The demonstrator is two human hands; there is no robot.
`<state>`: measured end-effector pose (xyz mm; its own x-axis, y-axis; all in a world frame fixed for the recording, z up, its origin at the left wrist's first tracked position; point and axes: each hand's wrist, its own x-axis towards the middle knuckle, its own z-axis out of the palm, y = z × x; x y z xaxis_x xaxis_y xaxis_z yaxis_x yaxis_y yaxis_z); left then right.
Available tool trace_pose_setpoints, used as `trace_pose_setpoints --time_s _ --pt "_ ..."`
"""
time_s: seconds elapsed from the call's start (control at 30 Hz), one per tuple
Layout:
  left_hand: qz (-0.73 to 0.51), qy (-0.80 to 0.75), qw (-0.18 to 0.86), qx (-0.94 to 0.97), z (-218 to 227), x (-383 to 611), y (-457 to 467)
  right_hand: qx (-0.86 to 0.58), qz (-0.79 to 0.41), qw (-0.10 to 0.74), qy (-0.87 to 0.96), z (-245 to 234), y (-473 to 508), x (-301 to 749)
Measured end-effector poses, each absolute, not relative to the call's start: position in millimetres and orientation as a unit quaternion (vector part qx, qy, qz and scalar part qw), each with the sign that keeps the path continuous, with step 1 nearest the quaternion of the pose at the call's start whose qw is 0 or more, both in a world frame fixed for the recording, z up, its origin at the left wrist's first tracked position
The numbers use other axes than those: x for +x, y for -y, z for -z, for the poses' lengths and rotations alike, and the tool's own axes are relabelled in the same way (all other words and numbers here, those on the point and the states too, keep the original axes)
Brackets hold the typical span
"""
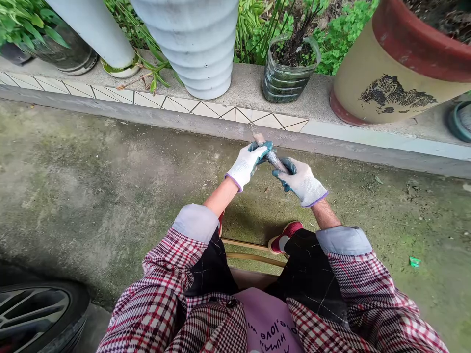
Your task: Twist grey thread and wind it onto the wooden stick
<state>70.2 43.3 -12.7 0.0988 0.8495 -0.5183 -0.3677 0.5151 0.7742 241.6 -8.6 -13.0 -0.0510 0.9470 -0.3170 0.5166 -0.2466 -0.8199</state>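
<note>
Both hands wear white work gloves with dark teal palms and purple cuffs. Together they grip a short rod-like piece (275, 160), silvery grey and speckled along its middle, with a pale pinkish far end; its kind I cannot make out. My left hand (249, 162) wraps round it near that far end, thumb on top. Lower down, my right hand (299, 180) is closed on the near end, which its fingers partly hide. The piece slants from upper left to lower right, held in the air in front of the low ledge.
Along the tiled ledge (253, 119) stand a ribbed white pot (198, 49), a cut clear plastic container (289, 73) with soil and a large tan and red pot (393, 68). A car wheel (44, 314) is at lower left. A green scrap (414, 262) lies on the concrete.
</note>
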Motion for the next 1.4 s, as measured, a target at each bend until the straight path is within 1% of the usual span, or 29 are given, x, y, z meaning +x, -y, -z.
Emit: trace_pose_setpoints --time_s 0.07,0.2,0.27,0.33,0.4,0.47,0.53,0.6,0.67,0.7,0.73,0.8,0.9,1.0,1.13,1.2,1.3,1.4 --pt "-0.438 -0.514 0.702 0.226 10.6 70.2 -41.0 -0.654 -0.386 0.223 0.611 10.8 9.2 242.7" --pt "-0.398 -0.546 0.705 0.215 4.1 67.3 -35.7 -0.682 -0.163 0.149 0.698 4.2 11.6 244.0" --pt "-0.387 -0.546 0.715 0.200 2.6 66.5 -35.0 -0.681 -0.119 0.114 0.713 0.3 14.0 242.7" --pt "-0.396 -0.534 0.721 0.194 3.6 66.4 -36.5 -0.673 -0.109 0.106 0.724 -2.6 15.8 241.3" --pt "-0.412 -0.520 0.720 0.203 6.1 66.6 -39.0 -0.665 -0.121 0.129 0.725 -3.7 16.4 240.9" --pt "-0.424 -0.509 0.716 0.218 8.3 66.7 -41.4 -0.659 -0.180 0.175 0.709 -3.5 16.0 241.6" --pt "-0.424 -0.503 0.717 0.231 9.0 66.7 -42.5 -0.653 -0.298 0.223 0.659 -3.0 15.6 242.7" --pt "-0.409 -0.501 0.724 0.240 8.9 67.1 -42.2 -0.633 -0.431 0.254 0.590 -1.9 15.4 243.7" --pt "-0.402 -0.501 0.727 0.244 9.0 68.1 -40.9 -0.613 -0.506 0.267 0.544 0.1 14.9 244.4" --pt "-0.406 -0.503 0.723 0.244 9.3 68.8 -40.0 -0.611 -0.508 0.269 0.544 1.6 14.2 244.7" --pt "-0.414 -0.507 0.717 0.242 9.7 69.7 -39.1 -0.617 -0.486 0.268 0.559 3.2 13.4 245.0" --pt "-0.422 -0.516 0.705 0.242 10.7 71.1 -37.3 -0.638 -0.391 0.255 0.612 5.9 11.9 245.6" --pt "-0.402 -0.525 0.705 0.256 11.8 71.1 -36.1 -0.658 -0.246 0.223 0.676 6.0 11.5 246.6" --pt "-0.382 -0.517 0.715 0.274 12.2 68.0 -37.6 -0.665 -0.194 0.196 0.695 1.9 13.5 247.1" --pt "-0.364 -0.499 0.725 0.305 8.3 62.2 -40.4 -0.664 -0.195 0.168 0.702 -0.9 13.9 248.4" --pt "-0.359 -0.487 0.730 0.319 3.2 59.6 -40.1 -0.666 -0.203 0.169 0.698 0.7 12.5 250.8" --pt "-0.357 -0.470 0.737 0.328 -5.3 56.6 -38.0 -0.668 -0.239 0.204 0.674 5.7 9.0 256.2" --pt "-0.338 -0.465 0.748 0.333 -10.1 54.6 -36.5 -0.677 -0.342 0.272 0.592 9.8 5.1 259.9"
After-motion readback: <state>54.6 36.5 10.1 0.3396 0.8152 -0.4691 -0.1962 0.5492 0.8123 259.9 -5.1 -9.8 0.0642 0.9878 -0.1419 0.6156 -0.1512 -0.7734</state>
